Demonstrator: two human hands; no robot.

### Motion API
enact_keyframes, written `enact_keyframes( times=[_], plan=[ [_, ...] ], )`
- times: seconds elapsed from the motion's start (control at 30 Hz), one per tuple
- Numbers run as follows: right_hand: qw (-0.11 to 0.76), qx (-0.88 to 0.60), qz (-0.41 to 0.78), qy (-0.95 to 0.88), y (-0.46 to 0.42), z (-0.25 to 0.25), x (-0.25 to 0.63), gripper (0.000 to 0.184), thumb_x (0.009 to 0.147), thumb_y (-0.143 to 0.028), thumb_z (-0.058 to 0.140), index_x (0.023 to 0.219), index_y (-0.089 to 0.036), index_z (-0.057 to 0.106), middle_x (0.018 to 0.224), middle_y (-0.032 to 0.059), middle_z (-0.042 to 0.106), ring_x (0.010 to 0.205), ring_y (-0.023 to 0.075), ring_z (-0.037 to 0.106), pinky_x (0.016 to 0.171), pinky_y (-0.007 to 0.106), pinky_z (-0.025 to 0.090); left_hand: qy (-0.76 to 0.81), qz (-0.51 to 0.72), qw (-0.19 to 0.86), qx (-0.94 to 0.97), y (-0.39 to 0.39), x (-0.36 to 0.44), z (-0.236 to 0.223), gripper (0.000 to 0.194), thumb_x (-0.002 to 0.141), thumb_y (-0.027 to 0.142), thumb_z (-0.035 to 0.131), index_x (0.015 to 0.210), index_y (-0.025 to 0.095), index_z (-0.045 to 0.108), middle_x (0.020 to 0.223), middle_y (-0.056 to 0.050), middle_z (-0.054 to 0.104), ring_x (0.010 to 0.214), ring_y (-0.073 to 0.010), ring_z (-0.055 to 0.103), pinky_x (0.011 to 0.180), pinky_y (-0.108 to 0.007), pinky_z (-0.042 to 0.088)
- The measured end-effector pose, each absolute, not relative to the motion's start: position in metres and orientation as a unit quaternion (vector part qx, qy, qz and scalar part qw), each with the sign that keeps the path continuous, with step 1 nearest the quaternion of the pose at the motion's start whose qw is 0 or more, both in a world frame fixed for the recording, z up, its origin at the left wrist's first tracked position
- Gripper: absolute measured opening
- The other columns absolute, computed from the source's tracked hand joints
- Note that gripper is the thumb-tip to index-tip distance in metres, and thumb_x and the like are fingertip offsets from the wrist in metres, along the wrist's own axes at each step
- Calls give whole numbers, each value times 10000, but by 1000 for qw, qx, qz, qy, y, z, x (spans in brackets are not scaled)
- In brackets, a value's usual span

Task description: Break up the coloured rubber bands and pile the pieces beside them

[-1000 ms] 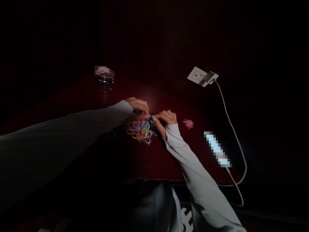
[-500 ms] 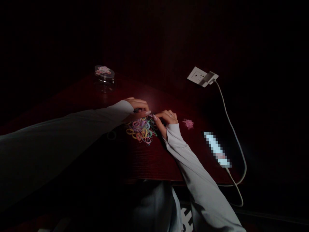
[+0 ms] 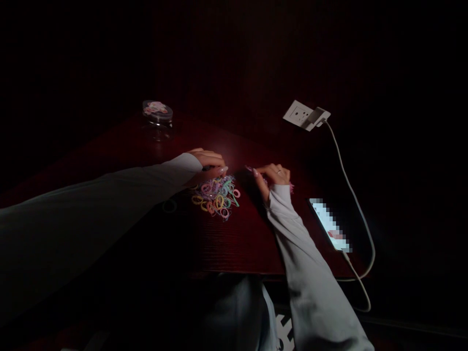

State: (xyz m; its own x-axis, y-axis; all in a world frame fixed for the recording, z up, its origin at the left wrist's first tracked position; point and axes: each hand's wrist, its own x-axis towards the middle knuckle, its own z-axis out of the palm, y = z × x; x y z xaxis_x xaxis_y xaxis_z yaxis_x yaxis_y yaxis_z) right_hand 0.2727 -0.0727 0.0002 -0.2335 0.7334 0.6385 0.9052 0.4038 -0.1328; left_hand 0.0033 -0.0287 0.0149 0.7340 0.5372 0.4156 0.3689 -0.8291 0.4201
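A heap of small colourful hair ties (image 3: 215,195), in yellow, pink, green and lilac, lies on the dark red table. My left hand (image 3: 209,160) rests over the heap's far edge, fingers curled and thumb against them; whatever they hold is hidden. To the right of the heap, my right hand (image 3: 269,175) pinches a small purple-pink hair tie (image 3: 249,168) between thumb and forefinger. Behind that hand, a little pile of pink hair ties (image 3: 291,188) shows only in part.
A clear lidded jar (image 3: 158,119) stands at the back left. On the right a lit phone (image 3: 329,224) charges through a white cable (image 3: 351,187) from a wall socket (image 3: 302,116). The table's front edge (image 3: 237,272) is close to my lap.
My right hand has moved right, away from the heap, taking a purple-pink hair tie with it. It now partly covers the small pink pile. The left hand has stayed nearly still.
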Motion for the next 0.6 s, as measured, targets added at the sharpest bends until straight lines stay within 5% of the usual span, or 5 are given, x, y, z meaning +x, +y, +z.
enact_keyframes(
  times=[0.33,0.6],
  plan=[
    [213,-642,-206,-707,-72,-3,341,471,1031,-565,441,930,-247,774,1024,91,718,1060,310,517,999,515,261,243,268,145,921,-26,3,11,382,1039,396,364,959,207,685,1019,-17,748,1010,-184,658,907,-321,367],
    [282,-653,-128,-691,-56,-17,345,524,1032,-587,395,998,-242,789,996,122,721,1008,302,563,982,543,362,239,265,144,923,-27,2,12,399,1048,409,359,960,211,694,1053,-19,757,1024,-180,663,921,-313,366]
  ],
)
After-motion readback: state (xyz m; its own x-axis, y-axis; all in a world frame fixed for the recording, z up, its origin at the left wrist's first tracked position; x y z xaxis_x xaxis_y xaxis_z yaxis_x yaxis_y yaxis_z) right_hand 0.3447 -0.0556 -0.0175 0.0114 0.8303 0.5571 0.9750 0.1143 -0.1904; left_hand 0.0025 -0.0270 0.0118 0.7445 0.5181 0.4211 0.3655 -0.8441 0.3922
